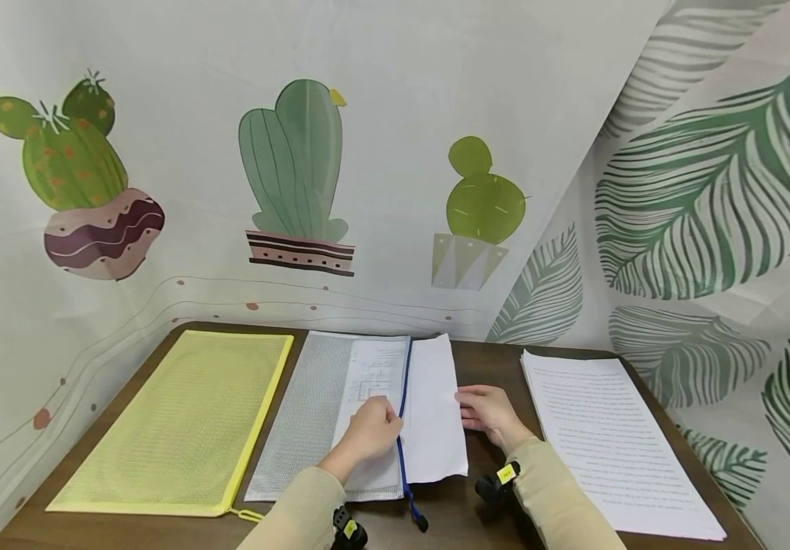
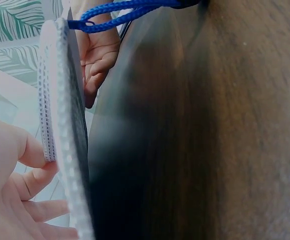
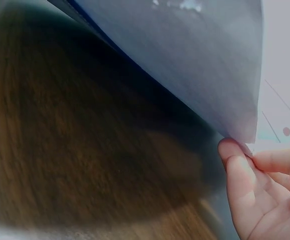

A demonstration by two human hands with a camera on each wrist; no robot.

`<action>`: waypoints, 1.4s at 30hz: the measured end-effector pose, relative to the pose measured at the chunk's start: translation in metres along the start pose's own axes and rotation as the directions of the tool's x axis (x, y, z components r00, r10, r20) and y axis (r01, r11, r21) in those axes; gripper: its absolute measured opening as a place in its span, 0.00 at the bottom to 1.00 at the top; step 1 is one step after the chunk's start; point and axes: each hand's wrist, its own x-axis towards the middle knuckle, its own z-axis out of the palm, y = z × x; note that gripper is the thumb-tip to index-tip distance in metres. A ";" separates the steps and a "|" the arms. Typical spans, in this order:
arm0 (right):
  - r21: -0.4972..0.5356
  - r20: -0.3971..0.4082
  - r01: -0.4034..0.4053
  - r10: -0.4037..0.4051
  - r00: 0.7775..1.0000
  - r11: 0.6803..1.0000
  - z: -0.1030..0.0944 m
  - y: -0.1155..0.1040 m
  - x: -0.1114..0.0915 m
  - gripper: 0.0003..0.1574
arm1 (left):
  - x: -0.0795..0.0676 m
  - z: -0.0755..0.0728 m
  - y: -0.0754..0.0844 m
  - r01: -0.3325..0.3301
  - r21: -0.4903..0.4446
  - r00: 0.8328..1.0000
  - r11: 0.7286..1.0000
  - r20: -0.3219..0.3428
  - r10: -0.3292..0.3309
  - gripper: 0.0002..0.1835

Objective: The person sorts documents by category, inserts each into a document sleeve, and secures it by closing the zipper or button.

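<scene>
A white mesh zipper pouch point(image 1: 292, 428) with a blue zipper edge point(image 1: 405, 382) lies mid-table. White paper point(image 1: 436, 412) sits partly inside it; the rest sticks out past the zipper side. Printed lines show through the mesh. My left hand point(image 1: 370, 428) pinches the pouch at its opening edge, between thumb and forefinger in the left wrist view. With thumb and fingers, my right hand point(image 1: 491, 412) pinches the paper's outer right edge. In the right wrist view the paper point(image 3: 199, 65) stands lifted off the table. A blue cord pull point(image 2: 120, 15) hangs at the zipper's near end.
A yellow mesh zipper pouch point(image 1: 175, 428) lies flat on the left. On the right rests a stack of printed sheets point(image 1: 615, 443). The dark wooden table point(image 1: 484, 367) meets a cloth backdrop point(image 1: 395, 191) with cactus and leaf prints.
</scene>
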 end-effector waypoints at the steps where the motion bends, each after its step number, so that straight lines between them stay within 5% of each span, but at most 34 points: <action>1: 0.000 0.001 0.001 -0.001 1.000 1.000 0.001 0.000 0.000 0.25 | 0.000 0.000 0.000 0.000 -0.001 1.000 1.000 -0.001 0.000 0.07; 42: 0.039 0.008 0.001 -0.001 1.000 0.999 0.020 0.002 0.000 0.23 | 0.001 0.004 0.003 -0.010 -0.035 1.000 0.999 0.004 0.010 0.07</action>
